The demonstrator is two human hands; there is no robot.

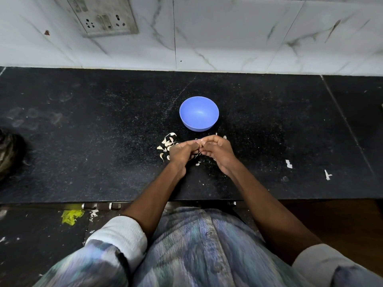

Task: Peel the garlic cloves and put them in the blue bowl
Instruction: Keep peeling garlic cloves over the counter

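Head view: left hand (182,151) and right hand (217,150) pinched garlic clove (200,145) in curled fingers; blue bowl (199,113) empty. Risk: slippery clove dropping onto desk (83,141).

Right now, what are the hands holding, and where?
Both hands, left and right, pinch one small garlic clove between their fingertips; exact hold points are hidden.
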